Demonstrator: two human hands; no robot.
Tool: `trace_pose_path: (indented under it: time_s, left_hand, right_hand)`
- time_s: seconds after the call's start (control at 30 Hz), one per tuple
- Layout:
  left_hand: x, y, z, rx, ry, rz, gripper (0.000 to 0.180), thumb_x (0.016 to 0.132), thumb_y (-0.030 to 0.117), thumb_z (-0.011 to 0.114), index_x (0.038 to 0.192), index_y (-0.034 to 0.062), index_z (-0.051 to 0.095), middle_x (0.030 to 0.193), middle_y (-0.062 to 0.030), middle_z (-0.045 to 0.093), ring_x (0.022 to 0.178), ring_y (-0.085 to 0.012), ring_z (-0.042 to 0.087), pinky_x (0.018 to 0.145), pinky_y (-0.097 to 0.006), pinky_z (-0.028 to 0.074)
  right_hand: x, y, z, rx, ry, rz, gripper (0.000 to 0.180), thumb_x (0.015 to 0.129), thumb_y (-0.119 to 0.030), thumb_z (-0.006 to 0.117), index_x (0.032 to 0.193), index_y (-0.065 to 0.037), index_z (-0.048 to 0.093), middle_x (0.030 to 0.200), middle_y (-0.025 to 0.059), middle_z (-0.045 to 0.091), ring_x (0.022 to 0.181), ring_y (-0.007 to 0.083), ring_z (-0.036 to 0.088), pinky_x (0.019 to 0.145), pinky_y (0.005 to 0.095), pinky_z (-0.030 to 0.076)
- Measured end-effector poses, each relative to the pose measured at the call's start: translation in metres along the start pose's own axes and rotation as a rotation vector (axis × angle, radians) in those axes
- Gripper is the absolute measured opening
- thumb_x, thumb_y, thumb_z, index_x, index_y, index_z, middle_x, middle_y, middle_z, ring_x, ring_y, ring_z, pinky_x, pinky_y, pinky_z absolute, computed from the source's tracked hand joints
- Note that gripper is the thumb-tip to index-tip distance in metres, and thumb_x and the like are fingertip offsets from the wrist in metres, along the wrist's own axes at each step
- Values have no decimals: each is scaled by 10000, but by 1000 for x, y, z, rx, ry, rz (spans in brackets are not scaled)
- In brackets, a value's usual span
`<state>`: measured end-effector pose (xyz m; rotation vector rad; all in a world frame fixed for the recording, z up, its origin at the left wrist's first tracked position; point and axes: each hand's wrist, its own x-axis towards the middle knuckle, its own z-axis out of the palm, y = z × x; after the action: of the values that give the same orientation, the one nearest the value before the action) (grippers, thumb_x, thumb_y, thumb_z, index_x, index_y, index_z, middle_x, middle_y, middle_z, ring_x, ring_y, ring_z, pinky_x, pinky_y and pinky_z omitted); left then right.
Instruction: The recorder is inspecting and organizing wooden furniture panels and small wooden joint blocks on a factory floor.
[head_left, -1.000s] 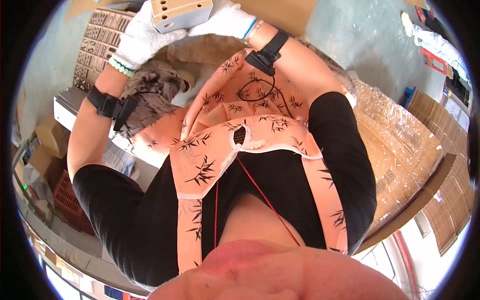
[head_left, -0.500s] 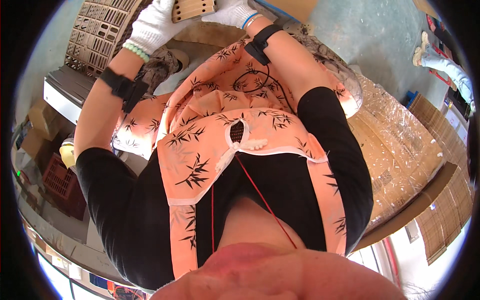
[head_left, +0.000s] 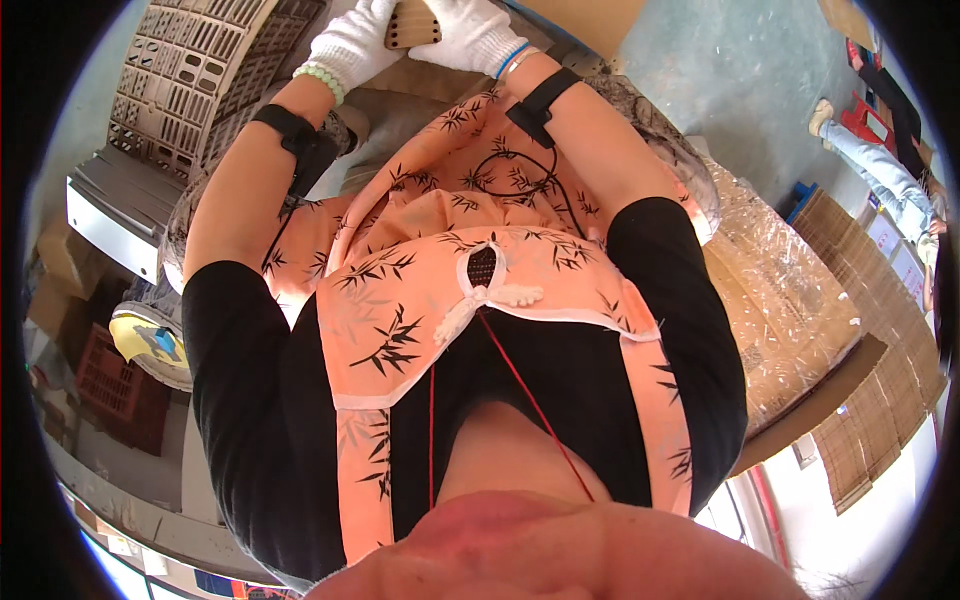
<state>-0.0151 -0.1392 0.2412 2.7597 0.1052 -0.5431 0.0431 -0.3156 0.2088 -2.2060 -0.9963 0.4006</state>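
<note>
At the top edge, a tan, wooden-looking block with rows of dark holes (head_left: 413,27) is held between my two hands. My left hand (head_left: 352,42), in a white knit glove, grips its left side. On its right side is my right hand (head_left: 468,36), gloved the same way, with the fingers closed on it. The upper part of the block is cut off by the picture's edge. A peach apron with dark bamboo leaves (head_left: 470,250) covers my front and lap below the hands.
A brown slatted plastic crate (head_left: 175,85) stands left of my left forearm, above a grey-white box (head_left: 108,225). Farther down lies a dark red crate (head_left: 110,372). To the right are worn cardboard (head_left: 775,285) and a bamboo mat (head_left: 880,400). Another person's jeans-clad leg (head_left: 870,165) shows at far right.
Both hands have shifted right with the block, the left one more, so they are closer together. Less of the block shows. The other person's legs have moved a little.
</note>
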Motion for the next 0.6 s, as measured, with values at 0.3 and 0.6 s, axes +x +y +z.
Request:
trace_pose_path:
  time_s: [0.3, 0.6]
  left_hand:
    - [-2, 1, -2, 2, 162, 131, 654, 793, 311, 729, 1348, 69, 483, 1211, -208, 623, 1098, -367, 631, 926, -428, 515]
    - [7, -23, 10, 164, -2, 54, 786, 805, 396, 789, 1443, 120, 422, 1277, -200, 605, 1125, -344, 640, 938, -432, 531]
  right_hand:
    - [2, -10, -15, -205, 12, -91, 732, 754, -331, 743, 1369, -61, 452, 1145, 193, 605, 1014, 366, 629, 860, 467, 520]
    - [14, -28, -15, -321, -101, -8, 564, 746, -314, 754, 1181, -33, 529, 1074, 200, 614, 998, 359, 633, 834, 458, 531]
